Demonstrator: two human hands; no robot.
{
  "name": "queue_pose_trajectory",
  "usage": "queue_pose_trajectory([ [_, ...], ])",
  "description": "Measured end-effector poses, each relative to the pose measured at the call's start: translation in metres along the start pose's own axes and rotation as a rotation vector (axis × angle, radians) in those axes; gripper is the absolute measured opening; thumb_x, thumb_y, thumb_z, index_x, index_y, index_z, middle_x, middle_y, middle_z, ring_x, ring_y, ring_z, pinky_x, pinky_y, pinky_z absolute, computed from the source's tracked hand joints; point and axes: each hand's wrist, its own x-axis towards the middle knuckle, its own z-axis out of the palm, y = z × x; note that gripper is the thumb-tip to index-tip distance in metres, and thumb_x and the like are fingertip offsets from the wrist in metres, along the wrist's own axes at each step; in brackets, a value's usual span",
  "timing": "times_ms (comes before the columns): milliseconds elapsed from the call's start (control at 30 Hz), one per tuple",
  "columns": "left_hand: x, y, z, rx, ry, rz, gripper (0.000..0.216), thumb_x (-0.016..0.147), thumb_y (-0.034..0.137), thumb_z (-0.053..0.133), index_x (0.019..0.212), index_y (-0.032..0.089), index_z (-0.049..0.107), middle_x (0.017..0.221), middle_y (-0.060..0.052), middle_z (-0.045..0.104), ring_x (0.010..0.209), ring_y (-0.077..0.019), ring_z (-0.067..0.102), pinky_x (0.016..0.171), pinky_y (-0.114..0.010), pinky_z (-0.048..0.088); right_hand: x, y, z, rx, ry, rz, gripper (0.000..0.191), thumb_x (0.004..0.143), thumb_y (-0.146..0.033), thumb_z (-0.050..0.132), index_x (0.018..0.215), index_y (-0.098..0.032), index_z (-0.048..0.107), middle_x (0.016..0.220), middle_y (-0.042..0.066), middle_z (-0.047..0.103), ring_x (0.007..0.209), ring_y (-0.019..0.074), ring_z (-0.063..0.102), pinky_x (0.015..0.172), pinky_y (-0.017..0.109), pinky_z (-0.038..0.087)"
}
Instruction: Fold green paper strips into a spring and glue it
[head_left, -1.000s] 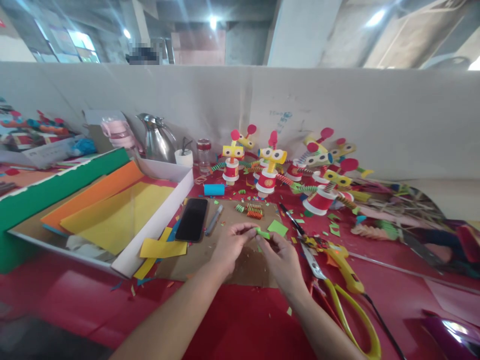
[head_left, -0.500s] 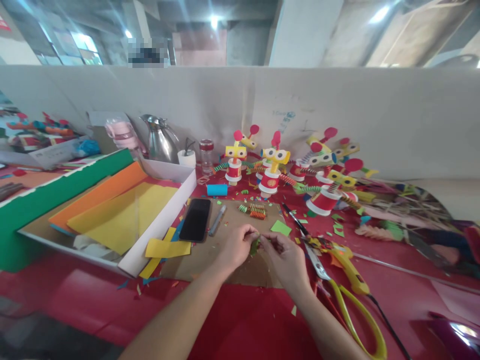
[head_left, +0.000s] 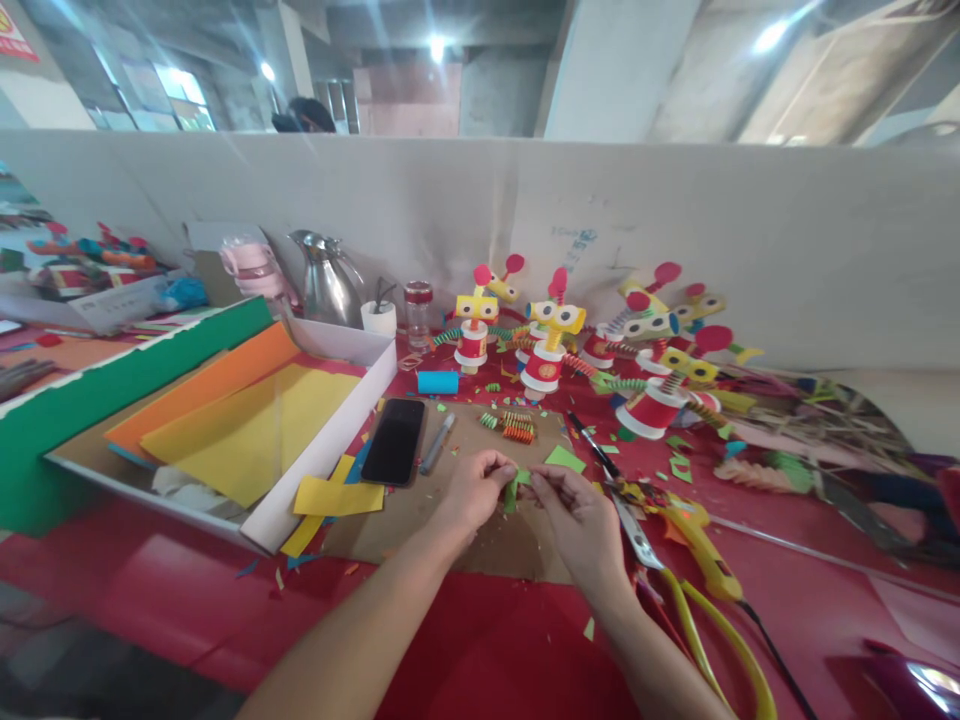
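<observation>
Both forearms come in from the lower edge and converge over the cardboard sheet (head_left: 427, 520), the backs of the hands turned mostly upward and the fingers bent inward. The left hand (head_left: 472, 495) has its grip clamped, thumb against forefinger, on the green paper strip (head_left: 512, 493); the right hand (head_left: 583, 515) has its grip pinched at the strip's other end. The strip is thin, matte and bent, part of it hanging down between the fingertips, above the cardboard.

Just beyond the hands lie ridged, folded paper springs (head_left: 517, 428), striped in green and orange, and a flat green paper square (head_left: 566, 459). Left of these are a slim grey marker (head_left: 438, 445) and a glossy black phone (head_left: 394, 442). To the right, scissors (head_left: 637, 535) with smooth yellow handles rest near a yellow glue gun (head_left: 705, 550) on the shiny red counter (head_left: 480, 650).
</observation>
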Motion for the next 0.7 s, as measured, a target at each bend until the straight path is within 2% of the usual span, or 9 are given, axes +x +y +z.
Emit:
queue_pose_trajectory([
  [167, 0.003, 0.003, -0.006, -0.070, 0.105, -0.065, 0.018, 0.074, 0.032, 0.062, 0.065, 0.017, 0.057, 0.053, 0.001, 0.056, 0.050, -0.0115, 0.050, 0.052, -0.024, 0.038, -0.002, -0.005, -0.005, -0.122, 0.205, -0.079, 0.025, 0.083, -0.041, 0.059, 0.091, -0.019, 0.066, 0.081, 0.006, 0.070, 0.071, 0.0185, 0.064, 0.068, 0.031, 0.050],
  [233, 0.002, 0.004, -0.008, -0.098, 0.109, -0.079, 0.022, 0.073, 0.036, 0.064, 0.064, 0.016, 0.057, 0.054, 0.001, 0.057, 0.051, -0.0114, 0.051, 0.054, -0.024, 0.039, -0.004, -0.007, -0.005, -0.137, 0.228, -0.102, 0.025, 0.084, -0.041, 0.057, 0.094, -0.019, 0.065, 0.085, 0.006, 0.069, 0.074, 0.0185, 0.064, 0.069, 0.030, 0.050],
  [333, -0.001, 0.006, -0.004, -0.129, -0.003, -0.070, 0.027, 0.065, 0.040, 0.072, 0.068, 0.014, 0.062, 0.058, 0.000, 0.059, 0.053, -0.0113, 0.051, 0.057, -0.025, 0.040, -0.005, -0.008, -0.002, -0.124, 0.119, -0.122, 0.029, 0.084, -0.040, 0.058, 0.105, -0.020, 0.061, 0.093, 0.007, 0.068, 0.079, 0.0187, 0.064, 0.069, 0.030, 0.050],
  [433, -0.005, 0.006, 0.002, -0.127, -0.077, -0.039, 0.030, 0.060, 0.040, 0.077, 0.069, 0.014, 0.066, 0.060, 0.000, 0.059, 0.055, -0.0105, 0.050, 0.059, -0.025, 0.039, -0.003, -0.007, -0.001, -0.167, 0.016, -0.151, 0.025, 0.083, -0.039, 0.059, 0.099, -0.020, 0.064, 0.092, 0.007, 0.067, 0.080, 0.0191, 0.063, 0.070, 0.030, 0.050],
  [533, -0.006, 0.007, 0.005, -0.122, -0.053, -0.050, 0.027, 0.059, 0.038, 0.077, 0.069, 0.014, 0.068, 0.061, 0.000, 0.060, 0.057, -0.0105, 0.050, 0.059, -0.025, 0.038, -0.001, -0.004, -0.002, -0.193, -0.005, -0.141, 0.022, 0.085, -0.038, 0.056, 0.090, -0.020, 0.067, 0.088, 0.007, 0.068, 0.080, 0.0200, 0.064, 0.072, 0.031, 0.049],
  [700, -0.006, 0.007, 0.004, -0.134, -0.007, -0.078, 0.020, 0.058, 0.032, 0.078, 0.068, 0.015, 0.073, 0.062, -0.002, 0.065, 0.059, -0.0122, 0.053, 0.061, -0.026, 0.039, 0.000, -0.003, -0.003, -0.177, -0.025, -0.084, 0.024, 0.085, -0.040, 0.056, 0.094, -0.020, 0.068, 0.086, 0.006, 0.070, 0.074, 0.0196, 0.064, 0.067, 0.030, 0.049],
])
